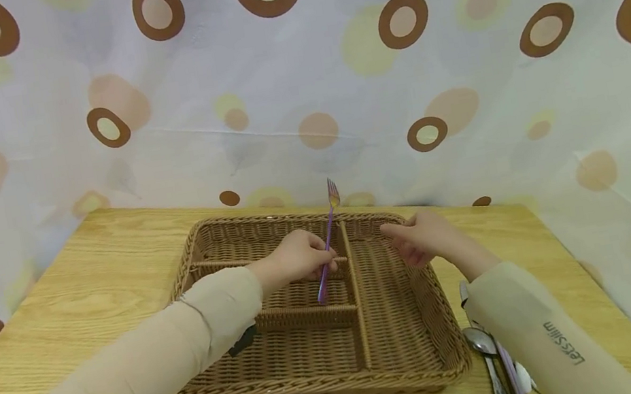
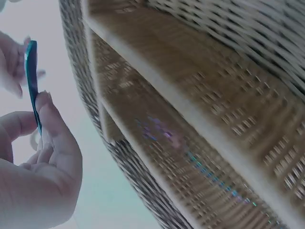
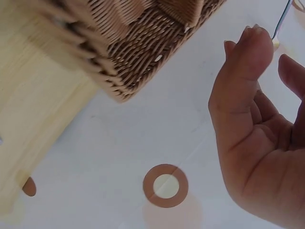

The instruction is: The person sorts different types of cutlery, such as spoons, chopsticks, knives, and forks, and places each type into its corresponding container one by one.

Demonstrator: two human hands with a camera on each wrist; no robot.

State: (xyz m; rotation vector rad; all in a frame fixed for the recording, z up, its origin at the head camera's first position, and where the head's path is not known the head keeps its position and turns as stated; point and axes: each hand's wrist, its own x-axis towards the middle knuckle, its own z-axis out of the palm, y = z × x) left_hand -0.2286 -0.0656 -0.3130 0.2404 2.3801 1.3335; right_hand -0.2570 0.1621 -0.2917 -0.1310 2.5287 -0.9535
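My left hand [image 1: 303, 255] pinches the handle of a purple iridescent fork [image 1: 329, 229] between thumb and fingers, over the divided wicker basket [image 1: 363, 327]. The fork slants with its tines up and away, above the middle-left compartment. In the left wrist view, the end of the fork handle [image 2: 31, 71] stands out past the left fingertips. A fork-like iridescent shape [image 2: 164, 133] lies in a basket compartment there, blurred. My right hand [image 1: 421, 237] hovers over the far right side of the basket, thumb and fingers loosely bent and apart, with nothing held.
Right of the basket, partly under the right sleeve [image 1: 533, 321], a metal spoon [image 1: 481, 341] and other cutlery lie on the wooden table [image 1: 53, 300]. A patterned sheet [image 1: 272, 80] with circles hangs behind the table. Thin dividers [image 1: 309, 314] split the basket.
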